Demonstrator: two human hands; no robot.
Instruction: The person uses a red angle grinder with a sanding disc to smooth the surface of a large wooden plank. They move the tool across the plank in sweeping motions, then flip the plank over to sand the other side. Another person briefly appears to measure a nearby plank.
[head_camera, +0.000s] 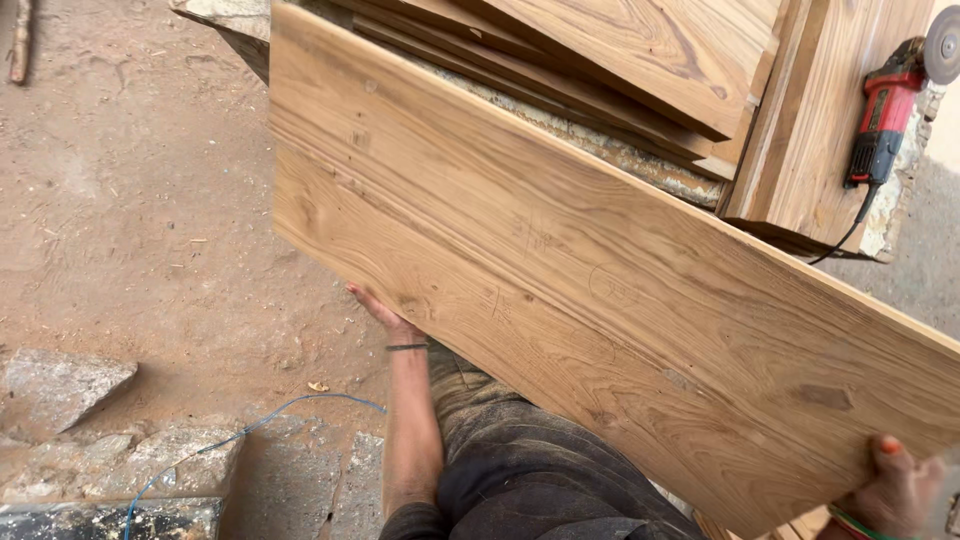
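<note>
Head view, near to far: right hand (895, 490), fingers curled over the lower corner of a wide, smooth, strongly grained wooden board (600, 290); left hand (385, 315), fingers extended flat beneath its lower edge. Board held tilted, spanning the frame above dusty trousers (520, 460). Blue cable (230, 440) crosses broken stone slabs (60, 385). Beyond: stacked planks (640, 60) and a red angle grinder (885, 105) on the tabletop (880, 235).
</note>
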